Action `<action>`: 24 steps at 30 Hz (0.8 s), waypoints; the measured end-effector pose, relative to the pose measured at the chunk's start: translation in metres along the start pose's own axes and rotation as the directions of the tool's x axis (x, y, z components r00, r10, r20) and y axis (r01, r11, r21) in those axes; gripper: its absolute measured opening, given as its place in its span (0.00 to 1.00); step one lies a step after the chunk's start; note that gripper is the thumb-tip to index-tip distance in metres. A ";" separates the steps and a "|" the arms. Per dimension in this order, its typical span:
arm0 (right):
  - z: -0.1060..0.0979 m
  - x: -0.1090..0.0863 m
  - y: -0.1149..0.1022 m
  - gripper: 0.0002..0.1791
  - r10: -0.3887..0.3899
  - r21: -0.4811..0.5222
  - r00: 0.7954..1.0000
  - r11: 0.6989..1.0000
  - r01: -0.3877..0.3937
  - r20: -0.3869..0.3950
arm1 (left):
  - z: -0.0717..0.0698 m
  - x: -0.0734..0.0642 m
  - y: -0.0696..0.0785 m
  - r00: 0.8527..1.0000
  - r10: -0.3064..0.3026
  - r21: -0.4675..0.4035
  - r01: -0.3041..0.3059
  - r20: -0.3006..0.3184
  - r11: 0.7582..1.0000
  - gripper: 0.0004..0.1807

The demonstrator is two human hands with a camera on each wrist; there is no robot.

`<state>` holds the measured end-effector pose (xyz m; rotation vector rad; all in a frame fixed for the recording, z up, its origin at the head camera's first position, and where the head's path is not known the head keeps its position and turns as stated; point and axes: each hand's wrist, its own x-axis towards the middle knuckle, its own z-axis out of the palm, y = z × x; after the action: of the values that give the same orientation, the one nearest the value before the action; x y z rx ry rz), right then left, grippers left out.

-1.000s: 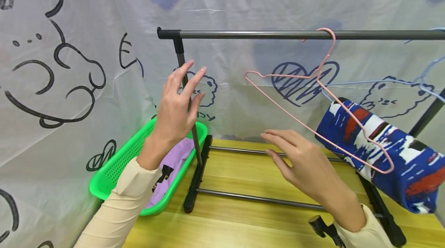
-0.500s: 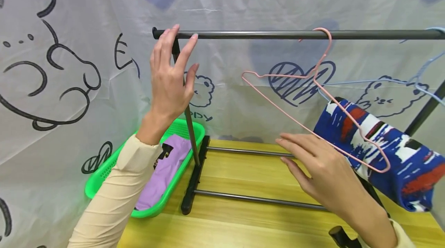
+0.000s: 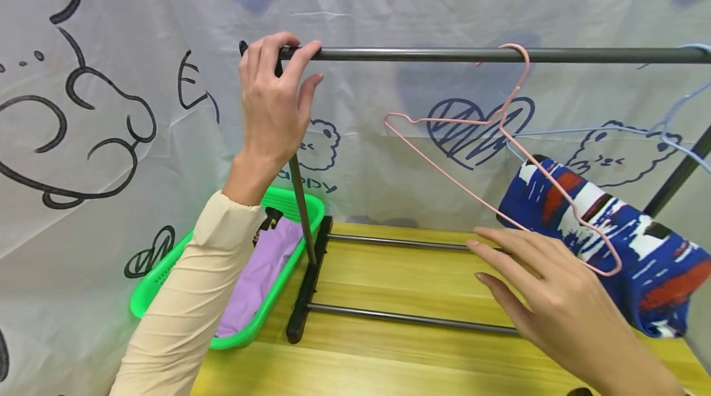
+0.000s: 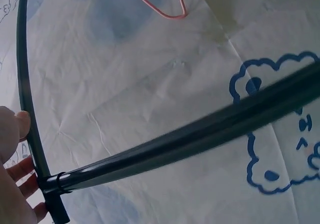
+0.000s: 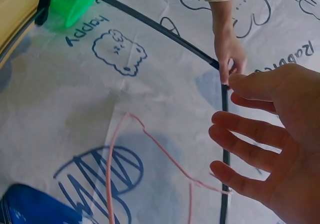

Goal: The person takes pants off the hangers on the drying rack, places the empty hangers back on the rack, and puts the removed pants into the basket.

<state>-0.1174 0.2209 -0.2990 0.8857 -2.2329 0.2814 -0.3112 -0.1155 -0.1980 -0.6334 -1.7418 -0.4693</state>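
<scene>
My left hand is at the left end of the clothes rack's dark top rail, with its fingers bent over the rail. In the left wrist view its fingers meet the rail beside the joint with the post. Relaxed and holding nothing, my right hand hovers in front of the rack. A pink hanger hangs from the rail, its lower corner behind the right hand. Further right, a blue hanger hangs near a folded blue, white and red patterned cloth.
A green basket with a lilac cloth in it stands left of the rack. The rack's black foot and lower bars stand on a yellow wooden tabletop. A white printed sheet surrounds the back and left.
My left hand has risen from beside the rack's post to the top rail, and its fingers have come over it. My right hand has shifted right and slightly down.
</scene>
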 end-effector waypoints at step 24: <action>-0.053 -0.063 0.061 0.43 0.311 -0.102 0.932 0.937 -0.333 -0.188 | 0.009 0.017 0.006 0.983 -0.137 -0.153 0.118 -0.120 0.981 0.10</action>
<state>-0.0969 0.3214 -0.3001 0.4037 -2.2010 0.3424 -0.3175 -0.1027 -0.1837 -0.5816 -1.6403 -0.7170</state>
